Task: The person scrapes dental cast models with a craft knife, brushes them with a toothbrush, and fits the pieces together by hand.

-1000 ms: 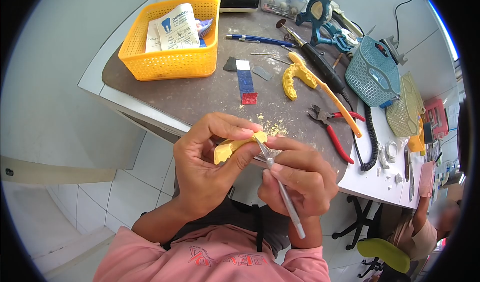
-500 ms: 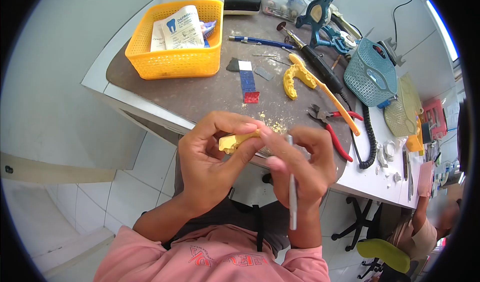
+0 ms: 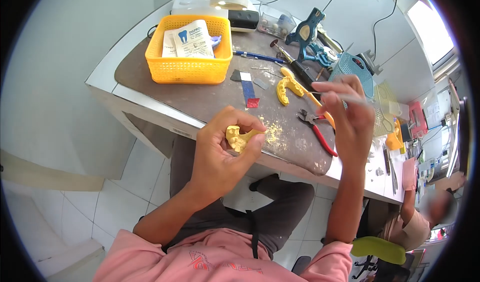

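My left hand [image 3: 218,149] grips a small yellow plaster dental cast [image 3: 235,139] between thumb and fingers, just off the bench's front edge. Raised to the right, my right hand [image 3: 352,114] pinches a slim metal carving tool [image 3: 351,98], whose outline is smeared by motion. Yellow plaster shavings [image 3: 273,133] lie scattered on the bench near the held cast. A second yellow horseshoe-shaped cast [image 3: 283,93] rests farther back, beside an orange toothbrush [image 3: 314,101] partly covered by my right hand. Red-handled cutters [image 3: 324,139] lie left of my right forearm.
A yellow basket [image 3: 187,72] with papers stands back left. Behind the casts are a blue pen-like tool [image 3: 257,57], a black rotary handpiece [image 3: 301,73] and a blue articulator [image 3: 306,31]. A teal basket [image 3: 365,74] is at right. Another person [image 3: 407,224] sits far right.
My right hand has lifted away from the cast with the carving tool, moving up and right. My left hand keeps the cast, now turned to show its toothed side. The view has shifted.
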`<control>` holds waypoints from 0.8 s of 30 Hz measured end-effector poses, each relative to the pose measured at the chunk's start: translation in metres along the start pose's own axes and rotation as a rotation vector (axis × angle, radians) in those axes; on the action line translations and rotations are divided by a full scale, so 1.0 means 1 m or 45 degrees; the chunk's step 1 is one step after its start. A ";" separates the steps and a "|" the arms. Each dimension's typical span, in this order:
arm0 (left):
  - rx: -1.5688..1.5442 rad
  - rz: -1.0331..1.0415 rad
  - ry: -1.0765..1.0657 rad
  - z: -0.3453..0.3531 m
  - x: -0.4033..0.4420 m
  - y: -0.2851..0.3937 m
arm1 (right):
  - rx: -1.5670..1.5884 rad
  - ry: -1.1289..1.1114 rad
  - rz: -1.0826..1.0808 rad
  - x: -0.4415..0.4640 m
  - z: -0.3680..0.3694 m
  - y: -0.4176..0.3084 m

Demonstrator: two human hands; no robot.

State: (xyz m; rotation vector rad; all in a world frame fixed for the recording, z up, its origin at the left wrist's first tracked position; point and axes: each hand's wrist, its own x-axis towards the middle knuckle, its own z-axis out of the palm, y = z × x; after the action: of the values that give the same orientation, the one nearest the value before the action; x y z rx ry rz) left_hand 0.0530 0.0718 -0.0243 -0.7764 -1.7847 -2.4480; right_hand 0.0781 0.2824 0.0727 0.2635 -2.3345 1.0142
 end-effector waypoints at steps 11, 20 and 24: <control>-0.225 -0.130 0.107 -0.012 0.005 0.024 | -0.119 -0.398 0.526 0.111 0.061 0.039; -0.275 -0.247 0.131 -0.023 0.011 0.025 | -0.435 -0.431 0.554 0.134 0.075 0.068; -0.265 -0.272 0.117 -0.025 0.013 0.023 | -0.775 -0.099 -0.175 0.113 0.054 0.053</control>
State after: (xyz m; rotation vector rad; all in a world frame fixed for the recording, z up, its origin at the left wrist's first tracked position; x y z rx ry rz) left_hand 0.0386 0.0447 -0.0040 -0.4941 -1.6800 -2.7892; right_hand -0.0579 0.2858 0.0761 0.2165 -2.5253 0.2032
